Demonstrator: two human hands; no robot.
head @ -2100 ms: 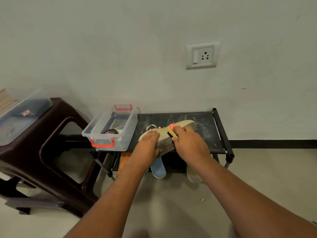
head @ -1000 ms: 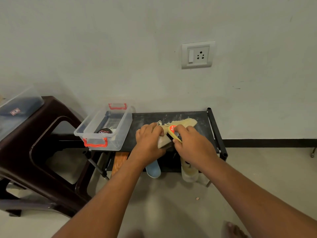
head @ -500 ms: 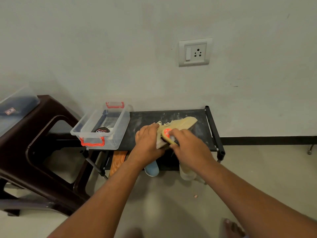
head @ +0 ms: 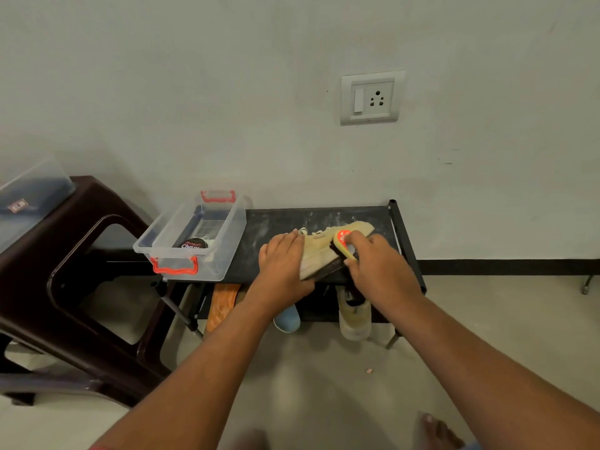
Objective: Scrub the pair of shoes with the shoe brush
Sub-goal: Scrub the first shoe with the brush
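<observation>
Your bare foot [head: 435, 430] shows at the bottom edge. A pale shoe [head: 354, 319], likely the other of the pair, sits on the rack's lower shelf and looks untouched.

Up top, your left hand [head: 281, 258] curls over the heel end of the tan shoe [head: 319, 253], pinning it tilted on the shoe rack [head: 276, 222]. Your right hand [head: 378, 266] grips the shoe brush [head: 343, 244], bristles against the shoe's side near the toe.

Keep the left hand clamped so the shoe doesn't skid. Use short, firm strokes along the side and sole edge, then roll the shoe for the far side.

The clear box [head: 227, 230] with a polish tin [head: 194, 244] sits left on the rack, apart from the shoe.

Versus half a second ago, the brush has slid from mid-shoe toward the toe, and the left hand holds the same spot.
</observation>
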